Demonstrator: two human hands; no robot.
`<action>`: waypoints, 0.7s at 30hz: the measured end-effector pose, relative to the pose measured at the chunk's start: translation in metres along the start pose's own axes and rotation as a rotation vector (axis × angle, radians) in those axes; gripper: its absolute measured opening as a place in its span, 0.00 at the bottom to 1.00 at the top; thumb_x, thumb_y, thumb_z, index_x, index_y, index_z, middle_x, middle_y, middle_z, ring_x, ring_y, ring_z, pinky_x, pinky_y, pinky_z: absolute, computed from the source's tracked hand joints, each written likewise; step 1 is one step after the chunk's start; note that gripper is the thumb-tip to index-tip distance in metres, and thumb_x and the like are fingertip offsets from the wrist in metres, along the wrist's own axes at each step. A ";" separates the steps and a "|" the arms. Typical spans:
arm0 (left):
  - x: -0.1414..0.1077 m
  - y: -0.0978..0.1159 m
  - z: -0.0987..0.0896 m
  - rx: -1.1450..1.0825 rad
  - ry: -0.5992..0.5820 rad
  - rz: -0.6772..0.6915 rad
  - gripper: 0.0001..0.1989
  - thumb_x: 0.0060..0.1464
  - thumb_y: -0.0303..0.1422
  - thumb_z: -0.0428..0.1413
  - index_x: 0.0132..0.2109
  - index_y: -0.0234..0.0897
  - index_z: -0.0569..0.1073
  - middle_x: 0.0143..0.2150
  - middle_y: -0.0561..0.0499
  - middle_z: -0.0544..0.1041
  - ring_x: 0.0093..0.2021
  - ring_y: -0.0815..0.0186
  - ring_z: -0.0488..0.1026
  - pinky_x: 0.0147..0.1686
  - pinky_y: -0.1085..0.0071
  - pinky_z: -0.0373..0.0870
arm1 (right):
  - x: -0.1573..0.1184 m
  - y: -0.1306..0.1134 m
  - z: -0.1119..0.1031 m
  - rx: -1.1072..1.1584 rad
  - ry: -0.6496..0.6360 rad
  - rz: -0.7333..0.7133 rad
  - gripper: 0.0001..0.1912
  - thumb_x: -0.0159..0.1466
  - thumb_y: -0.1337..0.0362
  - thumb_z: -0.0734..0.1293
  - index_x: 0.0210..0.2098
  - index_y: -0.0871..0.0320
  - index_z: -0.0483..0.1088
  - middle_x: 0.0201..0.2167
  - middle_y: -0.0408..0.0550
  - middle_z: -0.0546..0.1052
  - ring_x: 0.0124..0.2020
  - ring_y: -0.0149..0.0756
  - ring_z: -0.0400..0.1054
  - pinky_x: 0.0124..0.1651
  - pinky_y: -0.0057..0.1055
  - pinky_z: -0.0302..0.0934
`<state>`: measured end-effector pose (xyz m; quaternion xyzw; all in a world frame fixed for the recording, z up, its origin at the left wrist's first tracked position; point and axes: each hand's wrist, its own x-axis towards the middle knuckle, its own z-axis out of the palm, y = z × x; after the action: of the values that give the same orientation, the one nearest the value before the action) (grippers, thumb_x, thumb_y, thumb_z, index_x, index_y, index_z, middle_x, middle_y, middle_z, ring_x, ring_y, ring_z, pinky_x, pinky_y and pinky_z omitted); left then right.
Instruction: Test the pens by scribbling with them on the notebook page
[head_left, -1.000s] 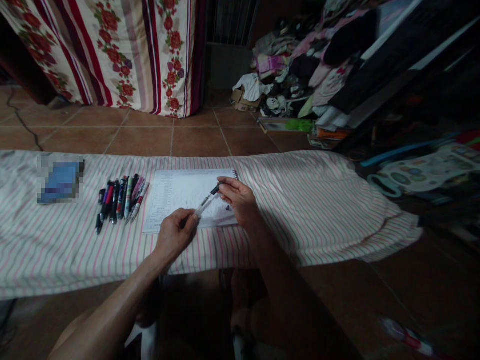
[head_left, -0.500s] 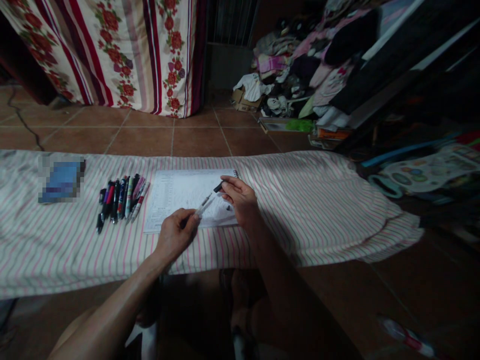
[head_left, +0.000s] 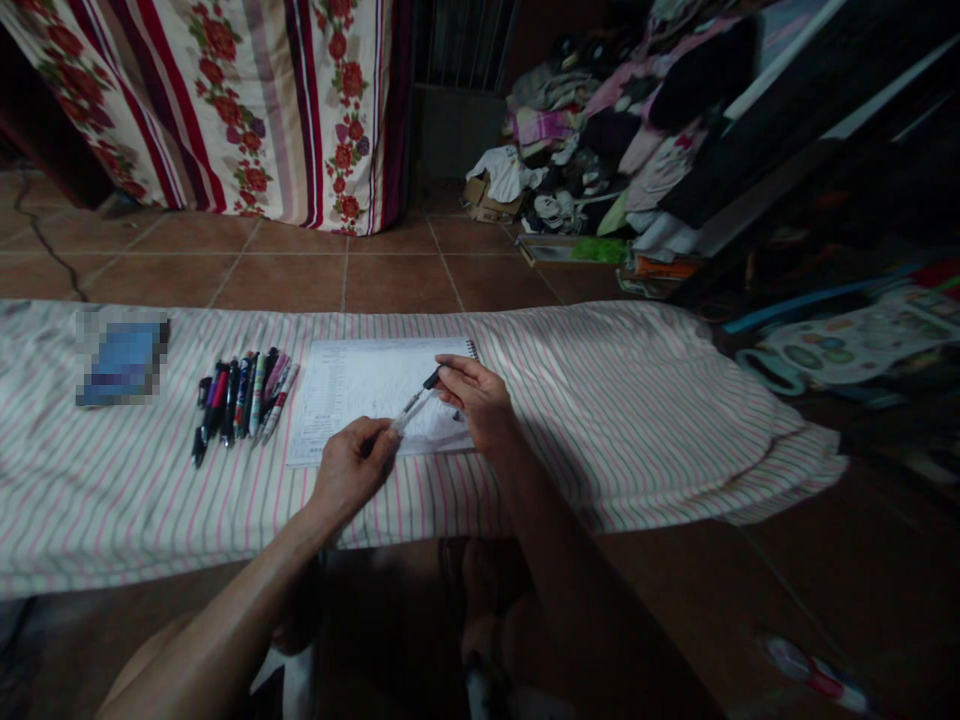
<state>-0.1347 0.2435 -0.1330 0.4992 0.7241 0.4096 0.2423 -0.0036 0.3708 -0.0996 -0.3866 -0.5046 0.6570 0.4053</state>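
Observation:
Over a spiral-bound notepad (head_left: 319,410), my left hand (head_left: 354,462) grips the lower end of a slim clear-barrelled pen (head_left: 409,406) between thumb and fingers. The pen slants up to the right. At its upper end my right hand (head_left: 484,400) pinches a short black pen cap (head_left: 432,379), which meets the pen's tip in line with it. Whether the cap is fully seated cannot be made out. A small dark piece (head_left: 458,416) shows on the page below my right hand. Several assorted pens (head_left: 241,397) lie side by side left of the notepad.
A striped cloth (head_left: 637,430) covers the long low surface. A blurred-out blue item (head_left: 124,360) lies at its left. Beyond are a floral curtain (head_left: 255,110) and a heap of clothes (head_left: 592,140). A plastic bottle (head_left: 814,672) is on the tiled floor at lower right.
My right hand has moved slightly left and down, bringing the black cap onto the pen's tip; before, a gap separated them. My left hand has stayed in place.

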 end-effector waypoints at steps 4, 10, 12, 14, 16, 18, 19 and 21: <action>0.000 0.002 -0.001 0.038 0.013 0.025 0.16 0.56 0.42 0.49 0.40 0.37 0.76 0.32 0.49 0.76 0.33 0.64 0.72 0.34 0.69 0.68 | 0.000 0.000 0.000 0.004 -0.005 0.002 0.16 0.50 0.58 0.71 0.38 0.56 0.74 0.31 0.45 0.75 0.32 0.31 0.71 0.33 0.26 0.62; 0.000 0.000 0.000 0.006 0.008 0.023 0.16 0.56 0.42 0.49 0.40 0.37 0.76 0.31 0.49 0.76 0.33 0.64 0.73 0.33 0.70 0.68 | 0.002 0.002 -0.001 0.013 -0.008 -0.003 0.17 0.49 0.57 0.71 0.38 0.56 0.73 0.30 0.45 0.76 0.33 0.32 0.71 0.34 0.27 0.62; 0.000 0.000 0.000 0.005 0.018 0.032 0.16 0.56 0.42 0.50 0.40 0.37 0.76 0.32 0.48 0.76 0.33 0.64 0.73 0.33 0.70 0.68 | 0.002 0.002 -0.002 0.019 -0.011 -0.003 0.18 0.49 0.57 0.71 0.38 0.56 0.73 0.31 0.45 0.76 0.33 0.32 0.71 0.34 0.27 0.63; 0.000 0.000 0.000 0.007 0.026 0.036 0.16 0.56 0.42 0.50 0.40 0.37 0.76 0.32 0.48 0.76 0.33 0.64 0.72 0.34 0.69 0.68 | 0.003 0.003 -0.002 0.031 -0.008 0.005 0.17 0.49 0.57 0.71 0.38 0.56 0.73 0.31 0.45 0.76 0.33 0.32 0.71 0.34 0.28 0.63; 0.000 0.000 0.000 0.005 0.027 0.030 0.15 0.56 0.41 0.50 0.39 0.37 0.76 0.32 0.48 0.76 0.33 0.64 0.72 0.33 0.69 0.68 | 0.003 0.003 -0.002 0.042 -0.002 0.018 0.17 0.49 0.58 0.71 0.38 0.56 0.73 0.31 0.45 0.76 0.33 0.32 0.71 0.34 0.27 0.63; 0.000 -0.001 0.000 0.003 0.017 0.019 0.15 0.56 0.41 0.50 0.40 0.37 0.76 0.31 0.49 0.76 0.32 0.64 0.72 0.31 0.70 0.67 | 0.003 0.003 -0.002 0.049 -0.006 0.026 0.17 0.49 0.59 0.71 0.38 0.56 0.74 0.31 0.45 0.76 0.33 0.32 0.71 0.34 0.27 0.62; 0.000 -0.001 0.000 0.002 0.012 0.014 0.16 0.56 0.42 0.50 0.40 0.37 0.76 0.31 0.49 0.76 0.31 0.64 0.72 0.31 0.70 0.67 | 0.003 0.003 -0.002 0.050 -0.011 0.028 0.17 0.49 0.59 0.71 0.38 0.56 0.74 0.31 0.45 0.76 0.33 0.31 0.71 0.34 0.27 0.62; 0.000 0.000 0.001 -0.003 0.009 0.013 0.16 0.56 0.42 0.50 0.40 0.37 0.76 0.31 0.49 0.76 0.31 0.65 0.72 0.30 0.70 0.67 | 0.002 0.002 -0.001 0.051 -0.022 0.029 0.16 0.50 0.59 0.71 0.38 0.56 0.74 0.31 0.45 0.76 0.32 0.31 0.71 0.34 0.26 0.62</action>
<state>-0.1344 0.2437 -0.1338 0.5017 0.7213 0.4145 0.2369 -0.0036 0.3729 -0.1023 -0.3763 -0.4862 0.6797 0.3999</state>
